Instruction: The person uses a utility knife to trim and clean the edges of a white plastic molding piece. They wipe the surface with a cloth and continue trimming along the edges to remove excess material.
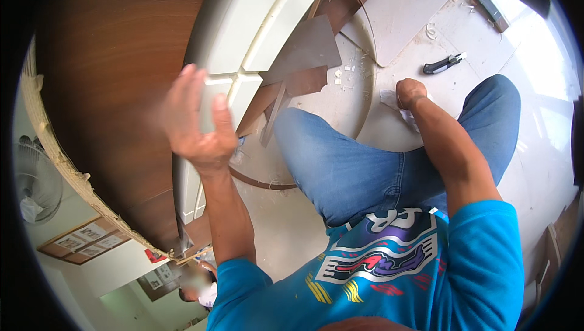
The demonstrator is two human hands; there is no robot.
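Observation:
My left hand (pixel 204 124) is raised with its fingers apart and somewhat smeared by motion. It is beside the white grooved panels (pixel 234 20) and the large curved brown wooden surface (pixel 115 75); whether the fingertips touch is hard to tell. Low near the floor, my right hand (pixel 410 92) is closed on a crumpled white sheet (pixel 409 119), which sticks out on both sides of the fist. Paper or cloth, I cannot say which. Just beyond that hand, a black and grey utility knife (pixel 443 63) lies on the floor with its blade out.
Brown board offcuts (pixel 307 48) lie beyond my knees, with small pale chips (pixel 345 74) and curled shavings around them. A dark oblong block (pixel 491 10) lies at the far right. A fan (pixel 38 179) and another person (pixel 198 288) appear at the lower left.

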